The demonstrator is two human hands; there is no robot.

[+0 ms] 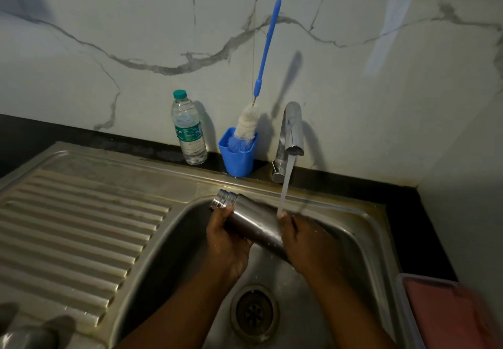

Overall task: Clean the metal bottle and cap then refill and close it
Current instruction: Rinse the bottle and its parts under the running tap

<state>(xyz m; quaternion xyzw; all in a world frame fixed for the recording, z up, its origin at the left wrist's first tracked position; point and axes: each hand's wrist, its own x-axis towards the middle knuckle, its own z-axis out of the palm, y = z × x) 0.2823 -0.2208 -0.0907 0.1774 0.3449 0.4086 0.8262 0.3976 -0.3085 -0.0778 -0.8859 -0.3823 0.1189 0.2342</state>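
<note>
The metal bottle (253,220) lies tilted over the sink basin (174,253), its uncapped threaded neck pointing up and left. My left hand (227,242) grips it just below the neck. My right hand (304,239) wraps round its lower body. Water runs from the tap (292,130) and lands where my right hand meets the bottle. The bottle's base is hidden behind my right hand. A blurred metal object (30,332) sits at the bottom left corner; I cannot tell whether it is the cap.
A clear plastic water bottle (189,128) and a blue cup (237,155) holding a long blue bottle brush (265,54) stand against the marble wall. The ribbed draining board (76,234) lies left. A pink lidded container (446,313) sits at the right. The drain (254,313) is below my hands.
</note>
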